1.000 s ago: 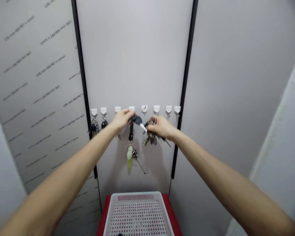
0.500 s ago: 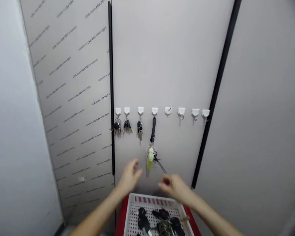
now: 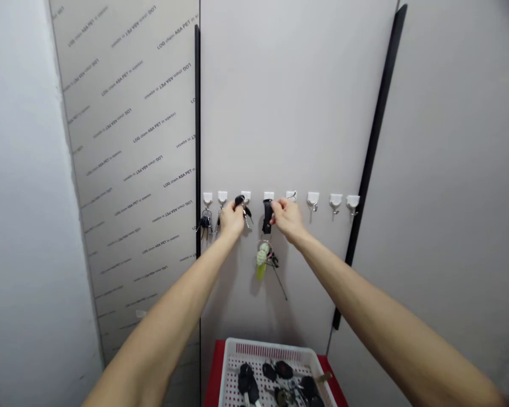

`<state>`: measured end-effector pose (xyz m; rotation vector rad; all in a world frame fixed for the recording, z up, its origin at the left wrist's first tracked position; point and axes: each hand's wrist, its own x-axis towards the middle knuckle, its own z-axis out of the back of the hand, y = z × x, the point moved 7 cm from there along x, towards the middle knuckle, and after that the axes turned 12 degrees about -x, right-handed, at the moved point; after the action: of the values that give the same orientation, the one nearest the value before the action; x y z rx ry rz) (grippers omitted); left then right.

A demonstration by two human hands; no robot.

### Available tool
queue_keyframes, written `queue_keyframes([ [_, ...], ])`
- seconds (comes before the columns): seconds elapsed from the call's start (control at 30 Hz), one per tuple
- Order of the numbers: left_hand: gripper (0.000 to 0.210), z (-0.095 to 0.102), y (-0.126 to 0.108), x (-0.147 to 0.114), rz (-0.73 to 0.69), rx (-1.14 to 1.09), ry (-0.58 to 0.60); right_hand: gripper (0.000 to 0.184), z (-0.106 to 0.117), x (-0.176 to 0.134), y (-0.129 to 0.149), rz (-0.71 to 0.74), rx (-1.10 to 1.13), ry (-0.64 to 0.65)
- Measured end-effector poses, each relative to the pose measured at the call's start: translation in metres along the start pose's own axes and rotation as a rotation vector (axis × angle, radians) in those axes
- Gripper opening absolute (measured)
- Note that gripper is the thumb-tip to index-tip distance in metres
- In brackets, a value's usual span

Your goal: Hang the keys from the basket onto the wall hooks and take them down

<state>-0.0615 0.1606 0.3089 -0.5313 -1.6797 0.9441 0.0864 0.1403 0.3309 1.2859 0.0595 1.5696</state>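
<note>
nearest, a white perforated plastic basket [image 3: 233, 367] on a red stand [image 3: 214, 367] holds a loose heap of black-headed keys [image 3: 275, 379], hard and smooth-looking. both bare arms reach up to a row of small white wall hooks [image 3: 313, 199].

left hand [image 3: 232, 219]: fingers pinching a small key bunch [image 3: 241, 203] at the third hook, black fob uppermost. light and rigid, likely to swing and jingle; best taken by the ring or fob.

right hand [image 3: 289, 217]: fingers pressed onto a black strap [image 3: 267, 216] hanging from the fourth hook. soft and limp, it carries a pale green charm [image 3: 261, 263] and thin keys below, so it would dangle freely.

further left, two more bunches [image 3: 204, 221] hang; hooks to the right are bare. flat matt grey wall panels [image 3: 288, 102], black seams.
</note>
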Motion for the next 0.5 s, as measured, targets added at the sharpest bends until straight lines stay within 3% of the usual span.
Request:
queue_keyframes([
  [0.1, 0.022, 0.022, -0.014, 0.012, -0.035, -0.104, -0.015, 0.012, 0.01, 0.005, 0.009, -0.049, 0.168, 0.028],
  [0.27, 0.017, 0.063, -0.008, -0.007, -0.178, 0.259, -0.178, 0.013, 0.004, -0.001, -0.009, -0.219, 0.265, 0.109],
  [0.4, 0.019, 0.05, 0.005, -0.024, -0.187, 0.364, -0.158, 0.013, 0.0, -0.001, -0.003, -0.218, 0.266, 0.079],
  [0.5, 0.028, 0.045, 0.017, -0.023, 0.008, 0.394, -0.231, 0.013, 0.002, -0.006, 0.015, -0.108, 0.267, 0.127],
])
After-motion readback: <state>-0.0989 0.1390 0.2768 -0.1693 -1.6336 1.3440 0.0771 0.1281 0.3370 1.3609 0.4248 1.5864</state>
